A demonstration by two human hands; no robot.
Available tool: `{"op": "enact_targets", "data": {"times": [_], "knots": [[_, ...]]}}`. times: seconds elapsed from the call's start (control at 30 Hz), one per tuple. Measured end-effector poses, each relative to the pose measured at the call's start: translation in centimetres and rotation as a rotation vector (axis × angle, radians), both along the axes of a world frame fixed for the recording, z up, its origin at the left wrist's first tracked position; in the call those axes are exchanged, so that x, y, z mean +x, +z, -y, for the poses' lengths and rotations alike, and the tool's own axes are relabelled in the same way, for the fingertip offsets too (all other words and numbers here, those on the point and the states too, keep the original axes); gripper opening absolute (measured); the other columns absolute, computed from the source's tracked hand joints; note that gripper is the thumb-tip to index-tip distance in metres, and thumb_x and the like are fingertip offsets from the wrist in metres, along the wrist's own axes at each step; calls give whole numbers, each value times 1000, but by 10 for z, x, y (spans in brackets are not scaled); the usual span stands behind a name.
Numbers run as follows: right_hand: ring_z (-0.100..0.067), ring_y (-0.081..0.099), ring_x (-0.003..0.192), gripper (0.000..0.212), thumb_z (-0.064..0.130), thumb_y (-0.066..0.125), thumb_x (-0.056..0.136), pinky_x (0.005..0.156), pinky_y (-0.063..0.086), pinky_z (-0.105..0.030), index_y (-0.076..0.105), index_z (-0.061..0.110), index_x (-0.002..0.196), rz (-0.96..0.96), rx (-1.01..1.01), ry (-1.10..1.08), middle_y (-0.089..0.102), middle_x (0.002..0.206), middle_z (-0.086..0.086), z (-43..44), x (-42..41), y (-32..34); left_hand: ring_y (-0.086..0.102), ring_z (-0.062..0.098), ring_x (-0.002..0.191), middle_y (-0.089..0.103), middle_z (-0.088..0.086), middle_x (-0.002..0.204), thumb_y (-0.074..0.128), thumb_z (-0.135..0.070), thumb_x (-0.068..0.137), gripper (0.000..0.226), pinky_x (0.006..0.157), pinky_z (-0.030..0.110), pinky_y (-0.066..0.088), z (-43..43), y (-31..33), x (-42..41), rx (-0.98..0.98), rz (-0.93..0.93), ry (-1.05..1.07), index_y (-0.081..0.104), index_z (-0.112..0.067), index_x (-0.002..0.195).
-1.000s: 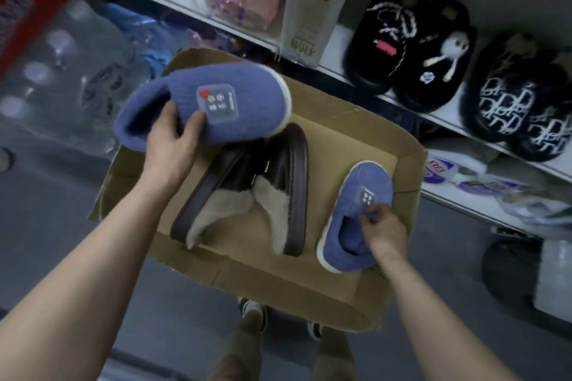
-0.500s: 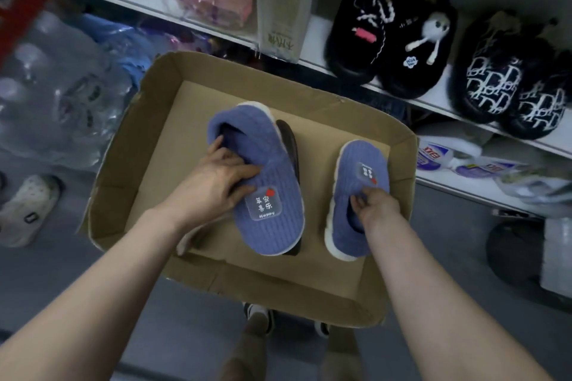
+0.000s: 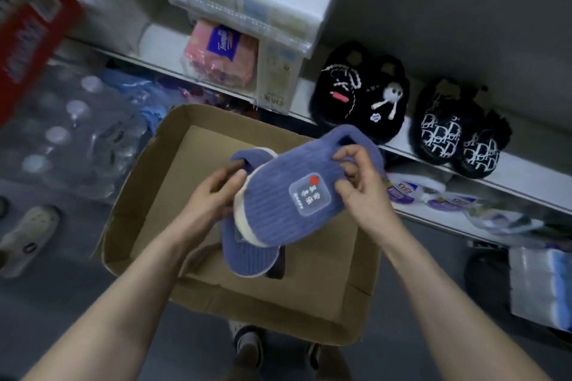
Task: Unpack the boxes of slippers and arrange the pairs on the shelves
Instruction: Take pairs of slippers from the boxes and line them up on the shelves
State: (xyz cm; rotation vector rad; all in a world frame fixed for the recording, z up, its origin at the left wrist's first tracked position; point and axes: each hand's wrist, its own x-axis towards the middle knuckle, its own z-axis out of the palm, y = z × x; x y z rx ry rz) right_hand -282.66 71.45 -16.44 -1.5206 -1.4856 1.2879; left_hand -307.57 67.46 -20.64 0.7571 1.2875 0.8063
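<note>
Presently, at frame centre, the left hand (image 3: 216, 192) grips one blue knit slipper (image 3: 250, 252). The right hand (image 3: 363, 192) pinches its mate (image 3: 272, 204), which overlaps the first, above the open cardboard box (image 3: 145, 185).

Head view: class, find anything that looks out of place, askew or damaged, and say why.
A single pale clog lies alone on the floor at left, no partner in view. The cardboard box has a bent, torn near wall. The left hand and right hand hold the blue slippers crossed, not lined up.
</note>
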Motion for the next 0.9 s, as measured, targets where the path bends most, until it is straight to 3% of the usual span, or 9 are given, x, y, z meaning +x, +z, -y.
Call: {"op": "enact_targets", "data": {"times": [0.1, 0.17, 0.3, 0.4, 0.5, 0.57, 0.67, 0.8, 0.9], "knots": [[5, 57, 88, 35, -4, 47, 91, 76, 43, -15, 48, 23, 113, 136, 75, 180, 61, 102, 10, 5, -35, 11, 66, 21, 109, 69, 2, 118, 72, -41, 80, 48, 96, 45, 50, 7, 7, -20, 5, 2, -150, 62, -25, 124], [-5, 55, 107, 34, 5, 54, 93, 93, 44, -25, 48, 27, 119, 213, 216, 165, 57, 117, 10, 10, -52, 7, 65, 22, 110, 69, 5, 118, 71, -32, 81, 48, 94, 40, 52, 22, 3, -36, 40, 22, -68, 60, -19, 125], [-18, 50, 115, 33, 8, 55, 92, 98, 42, -33, 52, 16, 125, 374, 354, 68, 53, 123, -1, 36, -76, -27, 63, 16, 113, 67, 4, 123, 65, -23, 81, 54, 91, 27, 53, 67, -20, -69, 120, -80, 248, 55, -14, 133], [-34, 42, 129, 44, 20, 58, 94, 104, 39, -46, 49, 15, 138, 652, 214, 318, 46, 139, -14, 53, -87, -76, 64, 15, 105, 63, 11, 127, 63, -16, 88, 48, 90, 30, 54, 103, -51, -91, 52, -92, 477, 53, -11, 135], [-40, 16, 144, 59, 47, 54, 95, 112, 32, -51, 36, 27, 148, 828, 27, 446, 14, 159, -18, 56, -91, -108, 66, 13, 98, 63, 13, 125, 53, -6, 95, 41, 78, 27, 57, 130, -73, -100, -18, -83, 564, 52, -12, 136], [-41, 25, 139, 59, 51, 55, 93, 106, 38, -48, 37, 29, 144, 819, -25, 408, 12, 157, -16, 53, -90, -116, 66, 13, 100, 63, 13, 126, 53, -6, 95, 41, 76, 26, 57, 141, -83, -99, -47, -95, 566, 51, -11, 136], [-37, 50, 116, 53, 54, 59, 90, 84, 46, -39, 41, 26, 131, 677, -128, 328, 33, 139, -11, 48, -87, -120, 67, 9, 97, 66, 7, 120, 54, -6, 94, 42, 72, 23, 57, 145, -95, -89, -87, -105, 565, 51, -11, 136], [-28, 51, 111, 44, 47, 60, 92, 78, 32, -29, 47, 21, 125, 599, -153, 305, 46, 127, -9, 45, -76, -116, 66, 10, 98, 66, 5, 121, 53, -6, 96, 40, 76, 24, 57, 142, -101, -71, -94, -90, 569, 53, -15, 134], [-27, 51, 107, 36, 44, 61, 92, 77, 34, -30, 50, 19, 116, 542, -118, 264, 48, 122, -8, 48, -57, -102, 66, 16, 103, 68, 4, 119, 52, -6, 96, 37, 82, 27, 57, 139, -93, -57, -80, -57, 550, 55, -18, 131]]}}
